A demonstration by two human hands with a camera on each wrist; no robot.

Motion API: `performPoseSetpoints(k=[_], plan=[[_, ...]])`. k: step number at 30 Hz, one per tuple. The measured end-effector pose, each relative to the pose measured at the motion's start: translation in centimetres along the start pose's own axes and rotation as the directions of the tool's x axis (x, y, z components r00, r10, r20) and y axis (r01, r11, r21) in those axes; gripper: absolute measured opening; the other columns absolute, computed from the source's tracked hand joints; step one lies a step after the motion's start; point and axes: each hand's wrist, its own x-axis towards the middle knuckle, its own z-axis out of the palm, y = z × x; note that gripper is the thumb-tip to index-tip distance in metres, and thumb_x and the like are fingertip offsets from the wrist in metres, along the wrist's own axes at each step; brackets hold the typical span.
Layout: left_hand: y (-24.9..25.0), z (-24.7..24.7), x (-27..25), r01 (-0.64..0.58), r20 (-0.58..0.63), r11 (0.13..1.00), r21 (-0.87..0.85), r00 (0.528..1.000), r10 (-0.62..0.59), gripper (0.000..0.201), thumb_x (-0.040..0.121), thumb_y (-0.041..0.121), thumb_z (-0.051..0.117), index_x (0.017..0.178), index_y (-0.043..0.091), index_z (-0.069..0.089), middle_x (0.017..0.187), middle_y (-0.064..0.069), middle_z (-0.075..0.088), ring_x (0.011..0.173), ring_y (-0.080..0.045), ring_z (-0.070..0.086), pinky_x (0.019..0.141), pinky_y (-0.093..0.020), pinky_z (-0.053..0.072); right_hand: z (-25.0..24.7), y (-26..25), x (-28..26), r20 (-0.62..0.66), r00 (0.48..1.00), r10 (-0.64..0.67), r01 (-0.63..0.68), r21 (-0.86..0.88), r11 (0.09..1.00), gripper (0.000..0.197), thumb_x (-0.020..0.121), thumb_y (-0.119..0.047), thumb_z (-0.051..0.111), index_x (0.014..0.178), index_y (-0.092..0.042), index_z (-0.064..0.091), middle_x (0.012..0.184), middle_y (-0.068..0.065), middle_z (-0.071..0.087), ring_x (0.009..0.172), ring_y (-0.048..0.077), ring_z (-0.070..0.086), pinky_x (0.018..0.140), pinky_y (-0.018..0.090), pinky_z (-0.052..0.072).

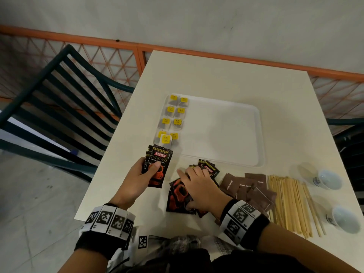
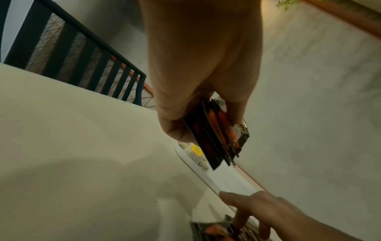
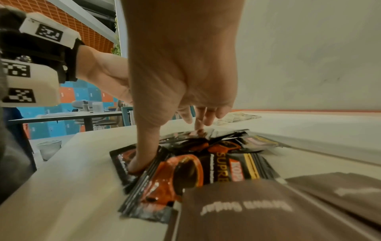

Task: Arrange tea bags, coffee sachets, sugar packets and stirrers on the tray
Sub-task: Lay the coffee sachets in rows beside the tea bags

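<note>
Coffee sachets (image 1: 184, 191), black with an orange cup print, lie in a loose overlapping pile on the counter (image 1: 226, 79), just in front of the near edge of the white tray (image 1: 220, 125). The right hand (image 1: 199, 188) rests on this pile with fingers spread and the thumb (image 3: 142, 156) pressed onto one sachet; whether any sachet is actually pinched cannot be told. The left hand (image 1: 137, 180) grasps a small fanned stack of sachets (image 1: 157, 166), fingers and thumb curled round its lower half, held above the counter at the tray's near left corner. Tea bags (image 1: 173, 117) with yellow tags already fill two columns along the tray's left side. Brown sugar packets (image 1: 248, 189) and wooden stirrers (image 1: 289, 203) lie on the counter to the right, beside two small cups (image 1: 334, 200). Judged procedure: slide one sachet free of the pile with the thumb before lifting, square it against the held stack, and keep that stack clear of the nearest tea bag, which it overhangs closely.
</note>
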Motion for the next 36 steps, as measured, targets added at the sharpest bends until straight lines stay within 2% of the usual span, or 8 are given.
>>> performPoseSetpoints(k=[5,10,16,20,24,28,31,36], plan=[[0.1,0.2,0.2,0.001,0.005,1.000,0.008,1.000,-0.001,0.014,0.092,0.029,0.055,0.101,0.019,0.057,0.100,-0.004,0.068,0.090,-0.014,0.066,0.070,-0.021,0.050,-0.2,0.4,0.6,-0.039,0.998,-0.044,0.044,0.000,0.999,0.070,0.072,-0.040,0.071,0.127,-0.007,0.044,0.143,0.017,0.029,0.132,0.035,0.026,0.106,0.044,0.025],[0.1,0.5,0.4,0.003,0.009,1.000,0.017,1.000,-0.003,0.010,0.092,0.028,0.054,0.098,0.021,0.056,0.099,-0.004,0.067,0.088,-0.013,0.065,0.064,-0.017,0.050,-0.4,0.5,1.1,0.013,0.991,-0.136,0.136,0.010,0.991,0.090,0.072,-0.064,0.061,0.137,-0.007,0.034,0.139,0.013,0.039,0.132,0.031,0.029,0.114,0.049,0.011],[0.3,0.6,0.8,0.005,0.013,1.000,0.015,1.000,-0.005,0.015,0.092,0.030,0.054,0.103,0.020,0.056,0.099,-0.001,0.067,0.091,-0.013,0.065,0.067,-0.019,0.048,-0.2,0.0,1.3,0.007,0.988,-0.156,0.156,-0.005,0.988,0.067,0.081,-0.040,0.064,0.133,-0.006,0.038,0.134,0.014,0.042,0.127,0.030,0.035,0.112,0.046,0.014],[0.1,0.6,1.0,0.009,-0.008,1.000,0.006,1.000,-0.009,0.018,0.093,0.029,0.052,0.108,0.019,0.053,0.099,0.001,0.065,0.090,-0.011,0.064,0.064,-0.015,0.048,-1.3,0.5,1.3,-0.022,0.996,-0.084,0.087,0.265,0.960,0.068,0.081,-0.042,0.064,0.133,-0.010,0.036,0.131,0.008,0.042,0.123,0.025,0.037,0.106,0.039,0.024],[0.0,0.4,1.3,0.005,-0.046,1.000,-0.027,0.999,-0.006,0.023,0.093,0.026,0.051,0.113,0.015,0.050,0.100,0.002,0.064,0.087,-0.006,0.063,0.059,-0.014,0.049,-3.0,1.6,0.5,-0.020,0.997,0.081,-0.044,0.701,0.712,0.059,0.088,-0.038,0.057,0.137,-0.014,0.033,0.128,0.007,0.042,0.118,0.017,0.039,0.104,0.031,0.033],[-0.2,0.8,1.7,0.037,0.017,0.999,0.003,0.999,-0.037,0.027,0.095,0.028,0.048,0.116,0.013,0.049,0.106,-0.004,0.064,0.095,-0.014,0.063,0.066,-0.019,0.050,-4.0,1.6,0.5,0.000,0.982,0.189,-0.084,0.896,0.436,0.042,0.099,-0.023,0.040,0.140,-0.017,0.035,0.130,0.008,0.046,0.116,0.019,0.047,0.098,0.028,0.037],[0.1,1.5,1.7,0.034,0.121,0.999,-0.007,0.992,-0.033,0.030,0.097,0.032,0.040,0.122,0.016,0.047,0.113,-0.004,0.063,0.102,-0.014,0.062,0.073,-0.021,0.052,-3.8,1.2,1.3,-0.001,0.948,0.319,-0.088,0.960,0.266,0.034,0.096,-0.021,0.046,0.129,-0.015,0.047,0.119,0.004,0.057,0.112,0.019,0.054,0.096,0.031,0.042],[0.6,2.2,1.6,0.015,0.187,1.000,0.024,0.982,-0.020,0.045,0.088,0.049,0.043,0.123,0.020,0.044,0.115,0.003,0.058,0.111,-0.008,0.056,0.081,-0.018,0.047,-4.3,-0.1,2.0,-0.127,0.916,0.380,-0.075,0.877,0.474,0.031,0.089,-0.030,0.059,0.112,-0.009,0.059,0.102,0.007,0.066,0.087,0.015,0.060,0.082,0.027,0.048]])
